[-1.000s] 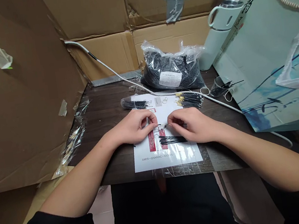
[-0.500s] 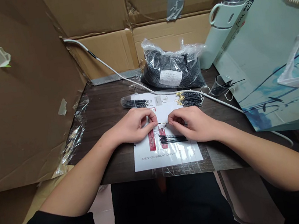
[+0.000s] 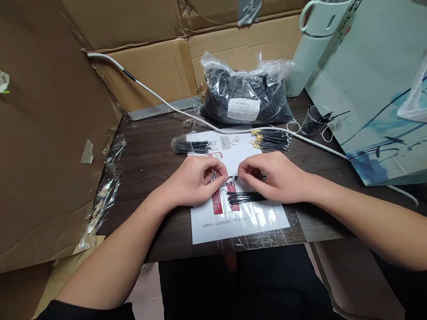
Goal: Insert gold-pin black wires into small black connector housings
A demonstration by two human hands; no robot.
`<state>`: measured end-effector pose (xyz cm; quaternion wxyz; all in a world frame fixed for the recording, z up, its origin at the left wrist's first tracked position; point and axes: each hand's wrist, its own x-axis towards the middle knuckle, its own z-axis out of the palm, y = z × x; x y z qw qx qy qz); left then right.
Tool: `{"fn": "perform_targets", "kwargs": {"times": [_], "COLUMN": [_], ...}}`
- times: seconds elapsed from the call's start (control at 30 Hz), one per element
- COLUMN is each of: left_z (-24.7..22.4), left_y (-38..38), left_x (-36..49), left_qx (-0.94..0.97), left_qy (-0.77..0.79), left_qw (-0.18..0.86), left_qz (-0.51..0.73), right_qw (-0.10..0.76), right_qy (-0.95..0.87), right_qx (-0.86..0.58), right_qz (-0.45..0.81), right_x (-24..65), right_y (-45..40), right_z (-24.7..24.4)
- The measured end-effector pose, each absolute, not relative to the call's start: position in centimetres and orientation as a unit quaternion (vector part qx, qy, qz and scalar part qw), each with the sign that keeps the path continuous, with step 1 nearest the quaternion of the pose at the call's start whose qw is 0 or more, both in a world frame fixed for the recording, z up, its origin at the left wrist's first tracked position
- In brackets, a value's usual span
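Observation:
Over the printed sheet [image 3: 242, 227] my hands face each other, fingertips close together. My right hand [image 3: 275, 176] is closed in a pinch on a thin black wire [image 3: 236, 178], whose tip pokes out toward the left. My left hand [image 3: 199, 180] pinches at that tip, on something too small to make out. Just below lies a bundle of black wires [image 3: 244, 197], partly behind my right hand. Beyond that hand rest several black wires with gold ends [image 3: 272, 139]. Past my left hand, more black wires [image 3: 191, 147] lie in a clear sleeve.
A clear bag of black wires [image 3: 246, 94] stands at the back, with a white cable [image 3: 161, 99] running in front. A small clear cup [image 3: 310, 121] of black pieces lies right, near a pale flask [image 3: 310, 43] and paper bag [image 3: 375, 68]. Cardboard [image 3: 33, 153] walls the left.
My hands have come slightly closer together, narrowing the gap between the fingertips. The view has shifted a little; the things on the table stay put.

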<state>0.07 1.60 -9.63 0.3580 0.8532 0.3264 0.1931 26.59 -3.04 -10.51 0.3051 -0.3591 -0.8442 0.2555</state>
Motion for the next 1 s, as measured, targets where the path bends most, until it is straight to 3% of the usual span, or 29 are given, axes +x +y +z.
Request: {"fn": "perform_targets", "kwargs": {"times": [0.7,1.0], "left_z": [-9.62,-9.83], "left_y": [1.38,1.29], "left_x": [0.27,0.48], "left_qx": [0.848,0.817], "left_qy": [0.316,0.338], "left_qw": [0.365,0.413], "left_qz": [0.220,0.218], "right_qw": [0.284,0.307], "right_qy": [-0.720,-0.781], "right_qx": [-0.435,-0.410], "right_qz": [0.460,0.358], "right_x": [26.67,26.46], "right_y": [-2.95,-3.08], "right_z": [-11.02,-10.39]}}
